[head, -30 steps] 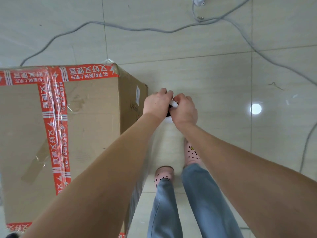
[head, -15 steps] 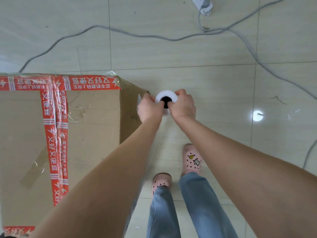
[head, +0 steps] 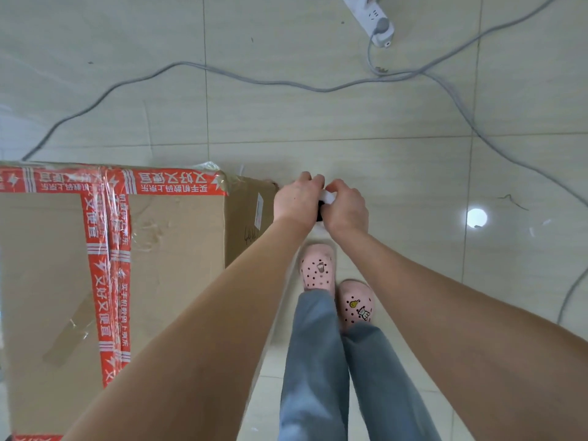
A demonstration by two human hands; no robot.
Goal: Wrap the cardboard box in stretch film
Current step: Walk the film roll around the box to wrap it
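indoor room: tiled floor (head: 318, 122), power strip (head: 370, 15)

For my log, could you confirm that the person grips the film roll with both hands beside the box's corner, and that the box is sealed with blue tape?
Not quite: the head view shows the tape is red, not blue. The rest holds: the left hand and right hand both grip the film roll beside the corner of the box.

box (head: 178, 265): matt brown cardboard | tape (head: 171, 183): glossy red plastic | film (head: 109, 205): clear, shiny, crinkled | film roll (head: 329, 196): white plastic | floor (head: 318, 122): smooth glossy tile | shoes (head: 318, 268): matt pink plastic | trousers (head: 315, 361): blue-grey cloth
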